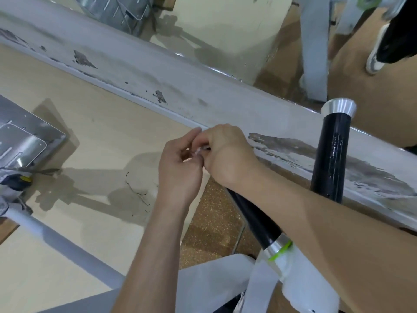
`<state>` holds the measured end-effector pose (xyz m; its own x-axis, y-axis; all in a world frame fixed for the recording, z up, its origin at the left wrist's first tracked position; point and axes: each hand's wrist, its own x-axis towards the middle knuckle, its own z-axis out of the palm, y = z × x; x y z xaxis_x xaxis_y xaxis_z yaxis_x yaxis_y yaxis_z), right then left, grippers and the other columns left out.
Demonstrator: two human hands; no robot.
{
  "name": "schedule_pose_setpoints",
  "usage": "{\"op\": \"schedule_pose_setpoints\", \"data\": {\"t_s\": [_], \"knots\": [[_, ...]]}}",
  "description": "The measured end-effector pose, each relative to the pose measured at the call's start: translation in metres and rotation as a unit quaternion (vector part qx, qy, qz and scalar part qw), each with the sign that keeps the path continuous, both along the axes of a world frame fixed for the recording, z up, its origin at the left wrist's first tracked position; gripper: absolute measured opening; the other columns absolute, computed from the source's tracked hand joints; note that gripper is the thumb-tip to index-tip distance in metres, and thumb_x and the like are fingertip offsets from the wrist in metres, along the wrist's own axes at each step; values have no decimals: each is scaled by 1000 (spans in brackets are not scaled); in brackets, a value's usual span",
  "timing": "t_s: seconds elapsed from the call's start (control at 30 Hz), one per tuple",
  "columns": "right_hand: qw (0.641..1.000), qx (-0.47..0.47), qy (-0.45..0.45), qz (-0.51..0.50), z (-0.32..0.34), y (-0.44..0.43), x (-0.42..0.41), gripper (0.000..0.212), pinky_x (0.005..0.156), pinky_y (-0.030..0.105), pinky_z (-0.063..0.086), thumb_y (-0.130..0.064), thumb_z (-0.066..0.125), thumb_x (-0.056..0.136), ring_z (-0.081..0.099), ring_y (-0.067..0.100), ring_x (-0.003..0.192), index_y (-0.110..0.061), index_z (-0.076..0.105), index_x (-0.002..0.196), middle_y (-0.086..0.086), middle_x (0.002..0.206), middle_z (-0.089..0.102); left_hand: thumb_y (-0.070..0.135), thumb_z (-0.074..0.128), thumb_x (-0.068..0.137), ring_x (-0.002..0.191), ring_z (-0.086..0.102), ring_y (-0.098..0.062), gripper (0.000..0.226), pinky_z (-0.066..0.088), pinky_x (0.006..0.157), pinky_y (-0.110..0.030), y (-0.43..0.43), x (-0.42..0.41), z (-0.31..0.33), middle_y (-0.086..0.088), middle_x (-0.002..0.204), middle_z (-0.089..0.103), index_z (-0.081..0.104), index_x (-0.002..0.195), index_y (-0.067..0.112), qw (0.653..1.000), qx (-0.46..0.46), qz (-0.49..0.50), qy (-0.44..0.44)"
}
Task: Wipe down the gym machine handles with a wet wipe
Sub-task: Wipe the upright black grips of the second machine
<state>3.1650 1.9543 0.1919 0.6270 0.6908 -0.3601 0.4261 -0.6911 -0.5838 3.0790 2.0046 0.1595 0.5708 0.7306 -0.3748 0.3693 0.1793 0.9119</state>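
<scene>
We find no writing that we can read; the faint marks on the upright black handle (pixel 331 159) are too blurred. Our left hand (pixel 178 170) and right hand (pixel 225 159) meet in front of the white beam (pixel 135 71) with chipped paint. Both pinch a small white wet wipe (pixel 199 152) with curled fingers. A second black handle (pixel 255 219) passes under the right forearm. A metal plate (pixel 24 136) lies at the left, and a shoe (pixel 376 57) stands beyond the beam.
</scene>
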Motion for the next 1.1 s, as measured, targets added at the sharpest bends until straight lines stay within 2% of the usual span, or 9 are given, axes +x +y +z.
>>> {"op": "schedule_pose_setpoints", "data": {"t_s": [0.13,0.27,0.37,0.5,0.7,0.8,0.9,0.97,1.1], "knots": [[984,108,51,-133,-5,-5,8,17,69,28,53,-2,67,75,66,19,77,-18,63,79,0,81,66,18,66,84,98,67,-11,22,53,92,-39,4,-4,-7,3,105,71,74,103,25,999,-29,30,-26],[962,140,151,-177,-5,-11,17,22,73,32,56,3,70,74,65,18,70,-16,61,70,1,73,66,27,78,77,81,67,-10,7,53,78,-29,2,3,-10,6,83,73,76,82,25,998,60,28,-23],[960,154,133,-193,-4,-8,21,25,68,26,52,7,65,75,58,11,66,-17,63,68,-4,66,60,22,76,78,70,60,-10,8,49,69,-28,4,10,-19,6,74,69,70,74,25,989,132,68,7],[966,102,152,-184,-6,-8,22,11,80,31,53,-1,68,74,64,19,79,-11,69,77,0,74,65,10,68,84,60,54,-13,12,48,61,-31,-6,5,-30,-1,63,58,66,78,21,986,45,154,-37],[960,80,188,-190,-2,-11,28,20,81,33,56,3,57,82,67,21,91,-10,72,85,8,90,72,-3,60,88,62,57,-11,16,50,61,-20,-28,-3,-31,2,65,63,64,79,10,968,-110,209,-90],[971,63,181,-145,2,-15,28,15,81,34,57,-6,63,83,67,22,88,-19,70,79,3,85,69,4,66,87,60,53,-10,12,48,62,-22,-20,10,-30,6,62,59,66,79,13,953,-113,254,-121],[997,0,82,-7,17,-28,24,21,55,10,44,-14,53,90,58,6,67,-28,68,87,-4,92,66,6,65,88,58,50,-11,14,46,59,-23,-26,19,-27,3,63,56,63,76,13,952,-86,279,-90],[998,-27,53,36,29,-43,20,24,45,7,34,-16,47,94,49,-1,54,-31,66,93,-9,96,64,4,61,88,59,51,-15,16,47,60,-26,-27,22,-25,-3,70,57,61,76,13,945,-113,299,-68],[992,-106,20,69,50,-66,10,26,49,10,35,-21,41,99,54,-4,69,-33,61,111,-13,99,61,-5,55,88,56,50,-14,19,46,56,-25,-28,21,-21,-9,79,62,58,75,8,921,-217,317,-59]]}}
